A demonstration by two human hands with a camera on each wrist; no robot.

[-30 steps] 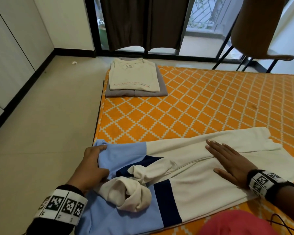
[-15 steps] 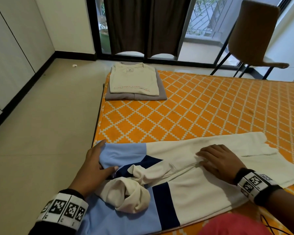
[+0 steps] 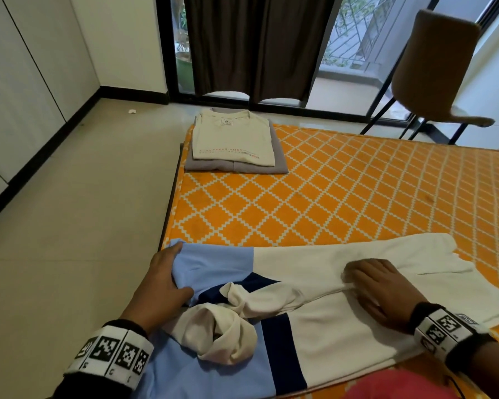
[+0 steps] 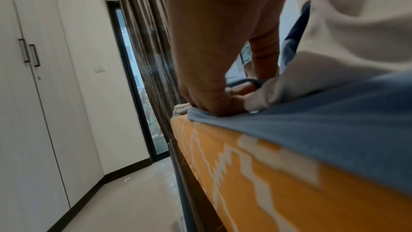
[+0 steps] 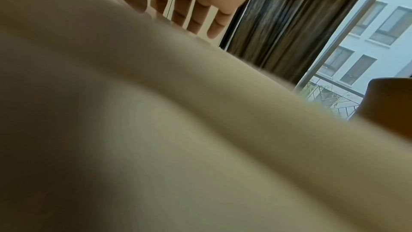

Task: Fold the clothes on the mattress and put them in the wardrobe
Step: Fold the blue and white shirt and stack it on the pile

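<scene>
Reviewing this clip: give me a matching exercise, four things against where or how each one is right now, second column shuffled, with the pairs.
Things:
1. left hand
2. right hand
3. cream T-shirt
4. brown chair

States:
A. folded, on top of a grey garment
B. grips the light blue part of the shirt
C. stands on the floor past the mattress
D. rests on the white part of the shirt

Pairs: 1-B, 2-D, 3-A, 4-C
</scene>
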